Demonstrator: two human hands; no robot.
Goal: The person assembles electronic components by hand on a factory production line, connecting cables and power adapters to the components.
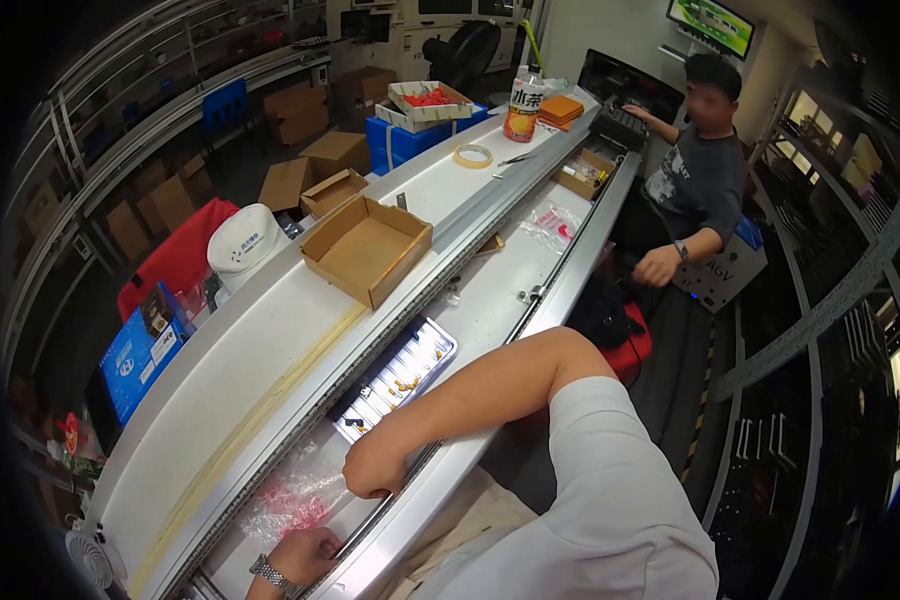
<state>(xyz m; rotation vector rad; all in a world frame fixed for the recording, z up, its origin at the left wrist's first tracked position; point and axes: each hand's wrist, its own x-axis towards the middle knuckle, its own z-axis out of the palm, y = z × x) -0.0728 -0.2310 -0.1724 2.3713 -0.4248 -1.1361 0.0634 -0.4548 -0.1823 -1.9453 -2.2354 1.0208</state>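
Note:
My right hand [375, 465] is curled into a loose fist above the near rail [362, 535], just below a white compartment tray [438, 362]. Small brass-coloured and black parts lie in that tray. Lower down, my left hand [308, 554], with a metal watch at the wrist, rests by the same rail with its fingers bent inward. What either hand holds, if anything, is hidden. A crumpled clear plastic bag [292, 497] with red print lies in the trough beside my hands.
An open cardboard box [365, 245] sits on the white ledge, with a tape roll [472, 156] and a drink bottle [523, 108] farther along. Another plastic bag [550, 226] and a small carton [582, 175] are in the trough. A co-worker [698, 165] sits at the far right.

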